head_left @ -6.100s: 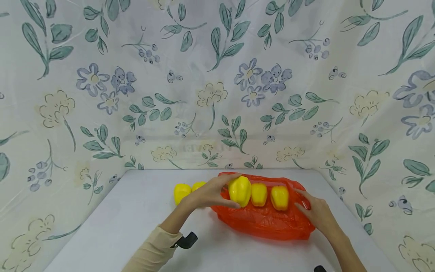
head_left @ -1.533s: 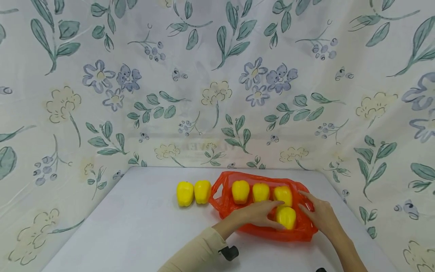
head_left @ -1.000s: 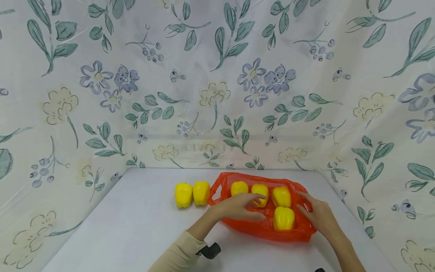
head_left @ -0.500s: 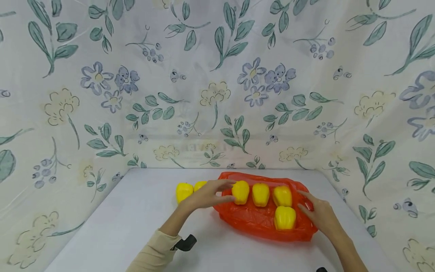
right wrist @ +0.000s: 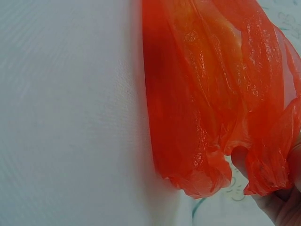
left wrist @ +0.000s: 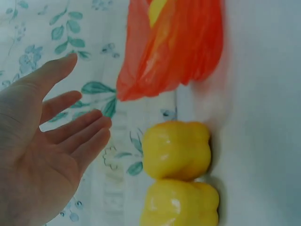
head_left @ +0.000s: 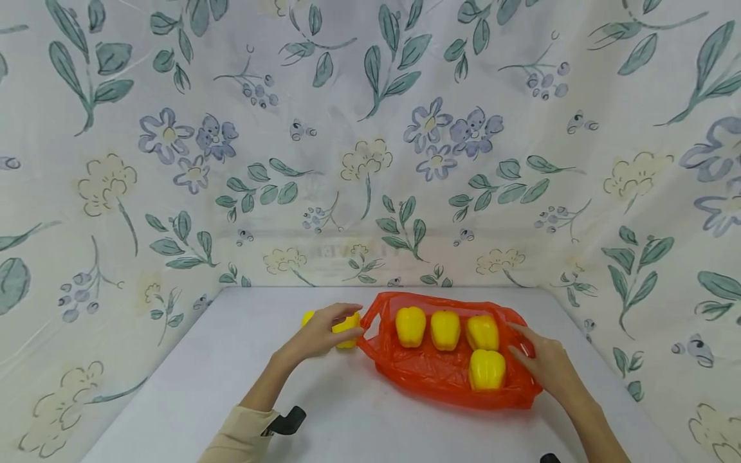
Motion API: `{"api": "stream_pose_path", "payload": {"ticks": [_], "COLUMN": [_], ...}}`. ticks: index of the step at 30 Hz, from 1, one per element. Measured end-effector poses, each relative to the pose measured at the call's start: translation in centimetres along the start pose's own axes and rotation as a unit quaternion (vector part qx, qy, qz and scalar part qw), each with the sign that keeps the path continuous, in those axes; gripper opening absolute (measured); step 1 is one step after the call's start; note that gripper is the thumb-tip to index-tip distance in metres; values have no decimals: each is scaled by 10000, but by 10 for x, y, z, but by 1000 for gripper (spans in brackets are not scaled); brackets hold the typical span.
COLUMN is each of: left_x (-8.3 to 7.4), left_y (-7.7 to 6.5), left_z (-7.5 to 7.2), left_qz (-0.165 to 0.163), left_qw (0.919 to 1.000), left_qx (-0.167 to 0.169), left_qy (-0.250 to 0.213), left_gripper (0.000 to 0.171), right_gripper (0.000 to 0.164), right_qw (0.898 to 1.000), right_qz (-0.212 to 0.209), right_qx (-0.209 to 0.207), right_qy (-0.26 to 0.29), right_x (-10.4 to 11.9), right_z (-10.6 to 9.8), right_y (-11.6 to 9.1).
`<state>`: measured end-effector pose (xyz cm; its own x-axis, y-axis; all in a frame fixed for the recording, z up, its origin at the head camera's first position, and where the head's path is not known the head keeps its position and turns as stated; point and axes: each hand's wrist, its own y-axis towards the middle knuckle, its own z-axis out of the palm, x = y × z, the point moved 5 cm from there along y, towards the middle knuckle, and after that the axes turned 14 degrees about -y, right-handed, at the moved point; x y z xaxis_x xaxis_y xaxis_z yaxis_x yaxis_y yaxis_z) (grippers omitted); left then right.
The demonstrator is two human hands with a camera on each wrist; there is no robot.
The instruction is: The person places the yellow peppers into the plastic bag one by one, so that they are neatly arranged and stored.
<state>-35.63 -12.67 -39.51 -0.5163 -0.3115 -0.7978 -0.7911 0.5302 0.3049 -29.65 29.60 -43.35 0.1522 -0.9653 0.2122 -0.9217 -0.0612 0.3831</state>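
Note:
A red translucent plastic bag (head_left: 422, 382) lies with its mouth spread on the white table. Several yellow bell peppers are inside: three in a row along the back, and a front pepper (head_left: 487, 370) at the right. My right hand (head_left: 548, 368) grips the bag's right handle, the film bunched between thumb and fingers (right wrist: 277, 207). Left of the bag, two more bell peppers stand side by side. My left hand (head_left: 317, 333) reaches over them with thumb and fingers spread, nothing held, partly covering the nearer pepper (head_left: 347, 329) and the farther pepper (head_left: 308, 316). Both show whole or nearly so in the left wrist view.
The white table (head_left: 191, 379) runs back to a floral-patterned curtain (head_left: 370, 148), which also hangs along both sides. The bag's left handle loop (head_left: 373, 326) stands up close to my left fingertips. Black camera mounts (head_left: 286, 421) sit at my wrists.
My left hand set a bell pepper down at the bag's front right, let go, and moved left to the two peppers outside. My right hand has stayed on the bag.

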Motion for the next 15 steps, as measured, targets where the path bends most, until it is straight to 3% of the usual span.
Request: {"api": "stream_pose_path", "payload": {"ticks": [6, 15], "left_x": [16, 32], "left_y": [-12, -26], "left_z": [-16, -32], "left_qz": [12, -269], "left_qw": [9988, 9942], "left_qx": [-408, -816], "left_qy": [275, 654], "left_gripper": [55, 66], "right_gripper": [51, 51], "right_qw": [9999, 9999], "right_qz": [57, 62], "right_qx": [114, 119], "right_qy": [44, 44], "right_x": [0, 0], "right_z": [1, 1], "right_y": [-2, 0]}}
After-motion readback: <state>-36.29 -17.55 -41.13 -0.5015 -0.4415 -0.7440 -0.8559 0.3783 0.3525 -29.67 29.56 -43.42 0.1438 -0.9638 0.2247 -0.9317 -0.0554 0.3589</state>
